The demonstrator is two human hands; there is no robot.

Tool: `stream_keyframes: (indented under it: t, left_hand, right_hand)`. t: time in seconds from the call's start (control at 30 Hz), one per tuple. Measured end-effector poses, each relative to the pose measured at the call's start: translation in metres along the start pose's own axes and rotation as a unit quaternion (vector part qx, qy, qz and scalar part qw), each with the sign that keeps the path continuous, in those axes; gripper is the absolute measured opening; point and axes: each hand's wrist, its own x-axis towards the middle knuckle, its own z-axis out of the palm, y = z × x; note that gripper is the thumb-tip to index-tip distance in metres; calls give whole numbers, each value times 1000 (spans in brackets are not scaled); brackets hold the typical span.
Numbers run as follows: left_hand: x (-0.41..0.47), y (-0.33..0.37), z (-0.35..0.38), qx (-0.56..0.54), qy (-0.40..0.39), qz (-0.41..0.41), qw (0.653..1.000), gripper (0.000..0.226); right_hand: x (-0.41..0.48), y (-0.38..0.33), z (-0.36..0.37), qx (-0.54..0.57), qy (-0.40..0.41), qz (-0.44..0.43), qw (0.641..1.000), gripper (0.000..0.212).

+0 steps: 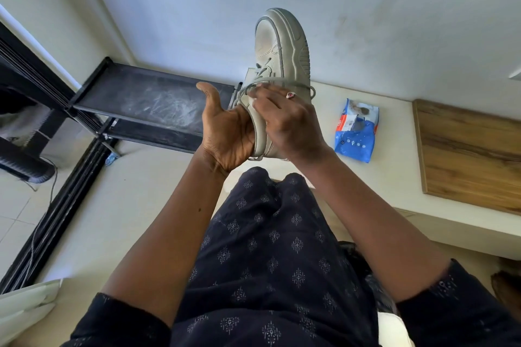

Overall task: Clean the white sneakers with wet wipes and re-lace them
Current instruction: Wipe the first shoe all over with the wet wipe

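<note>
A white sneaker (pixel 282 45) is held up in front of me, toe pointing away, sole turned to the right. My left hand (pixel 225 132) cups its heel end from the left, thumb raised and palm showing. My right hand (pixel 284 118), with a ring on one finger, lies over the shoe's collar and pinches the grey lace (pixel 270 82) near the upper eyelets; a loop of lace arcs over to the right. A blue wet wipes pack (pixel 356 129) lies on the pale floor to the right. I cannot see a wipe in either hand.
A black low shelf rack (pixel 146 98) stands at the left against the wall. A wooden board (pixel 473 152) lies at the right on a low white ledge (pixel 451 231). My dark patterned trousers (pixel 270 248) fill the lower middle. A cable (pixel 53 183) trails on the floor at left.
</note>
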Motion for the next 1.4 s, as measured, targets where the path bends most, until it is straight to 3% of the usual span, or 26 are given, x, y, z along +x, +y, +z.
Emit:
stream_keyframes:
  t: [0.13, 0.47, 0.67, 0.83, 1.03, 1.4]
  left_hand:
    - [1, -1, 1, 13, 4, -11, 1000, 114]
    - [4, 1, 2, 19, 32, 10, 999, 115]
    - [2, -5, -2, 37, 34, -20, 999, 116]
    - [2, -7, 0, 40, 26, -30, 998, 120]
    - [2, -5, 0, 12, 4, -32, 999, 118]
    - [3, -6, 7, 18, 33, -40, 998, 114]
  right_hand:
    - [-5, -7, -2, -5, -23, 27, 999, 21]
    - [-47, -13, -15, 34, -57, -56, 996, 19]
    - [-15, 7, -10, 16, -38, 22, 999, 10]
    - [-12, -3, -9, 14, -46, 75, 996, 17]
    - [-47, -15, -17, 4, -71, 47, 996, 32]
    - [-14, -5, -9, 29, -66, 87, 994, 25]
